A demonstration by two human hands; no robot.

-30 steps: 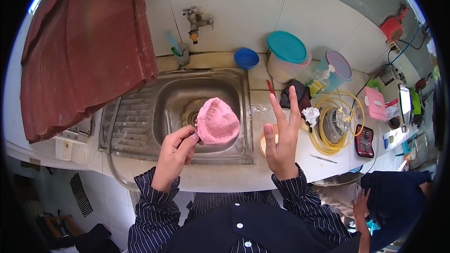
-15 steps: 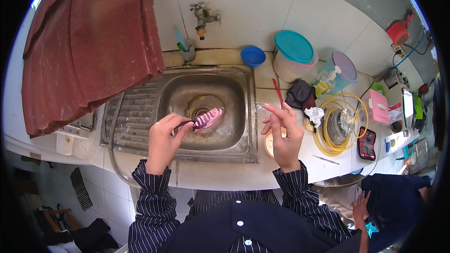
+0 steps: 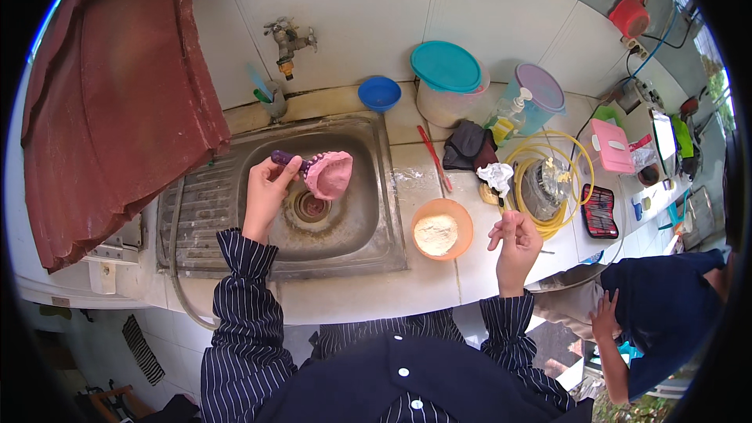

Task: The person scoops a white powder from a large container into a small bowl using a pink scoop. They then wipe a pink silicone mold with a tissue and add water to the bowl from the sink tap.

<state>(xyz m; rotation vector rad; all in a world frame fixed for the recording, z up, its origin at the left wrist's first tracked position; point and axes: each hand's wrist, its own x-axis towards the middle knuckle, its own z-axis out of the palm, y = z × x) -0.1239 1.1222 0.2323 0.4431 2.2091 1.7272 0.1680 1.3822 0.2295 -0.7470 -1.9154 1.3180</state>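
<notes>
My left hand [image 3: 270, 192] is closed on the purple handle of a dental impression tray [image 3: 329, 175] above the sink. Pink impression material fills the tray, its hollowed side turned toward me. To the right, my right hand [image 3: 517, 247] hovers over the counter edge, fingers loosely bent and apart, with nothing visible in it. Beside it stands an orange bowl [image 3: 464, 239] of pale powder [image 3: 435, 235]. A thin metal tool [image 3: 548, 251] lies on the counter, partly hidden behind that hand.
The steel sink [image 3: 395, 211] has a tap [image 3: 288, 43] above it. Behind are a blue bowl [image 3: 379, 94], a teal-lidded tub [image 3: 445, 66] and a pump bottle [image 3: 507, 113]. A yellow hose [image 3: 583, 157] coils near a tool case [image 3: 599, 211]. Another person [image 3: 666, 313] is at right.
The impression tray has risen and turned, so its pink hollow now shows. My right hand has moved right, uncovering the orange bowl. The view has shifted.
</notes>
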